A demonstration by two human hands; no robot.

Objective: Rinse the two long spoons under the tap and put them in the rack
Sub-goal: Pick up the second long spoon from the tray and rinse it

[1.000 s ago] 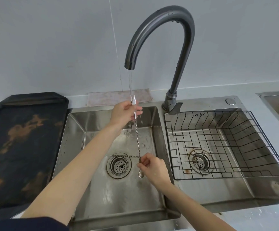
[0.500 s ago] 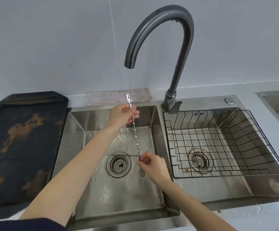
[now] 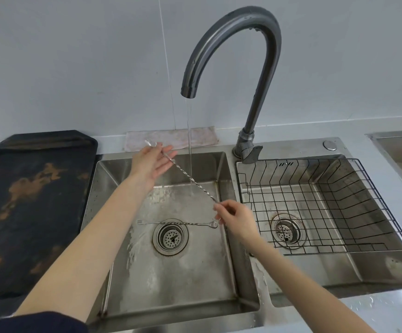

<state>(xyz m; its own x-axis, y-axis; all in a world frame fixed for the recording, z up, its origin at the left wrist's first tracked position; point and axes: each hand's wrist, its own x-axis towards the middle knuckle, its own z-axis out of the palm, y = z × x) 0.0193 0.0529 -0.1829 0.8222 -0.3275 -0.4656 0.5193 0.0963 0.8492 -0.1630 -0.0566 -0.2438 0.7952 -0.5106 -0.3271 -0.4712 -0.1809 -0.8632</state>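
Observation:
A long twisted-handle spoon (image 3: pixel 202 191) slants across the left sink basin (image 3: pixel 171 284), and the thin water stream from the dark curved tap (image 3: pixel 231 22) hits its middle. My left hand (image 3: pixel 150 162) holds its forked upper end loosely, fingers stretched out. My right hand (image 3: pixel 236 217) pinches the lower end. The second long spoon (image 3: pixel 178 223) lies flat on the basin floor just behind the drain (image 3: pixel 170 237), bowl end to the right. The black wire rack (image 3: pixel 315 160) sits in the right basin with nothing in it.
A black, stained tray (image 3: pixel 27 200) lies on the counter left of the sink. A pale cloth (image 3: pixel 171 140) rests against the wall behind the left basin. Another steel basin (image 3: pixel 399 150) shows at the far right edge. Water drops lie on the front counter.
The held spoon has tilted from nearly upright to a slant, its top moving left away from the stream. My left hand's fingers have opened out; my right hand has risen and shifted right.

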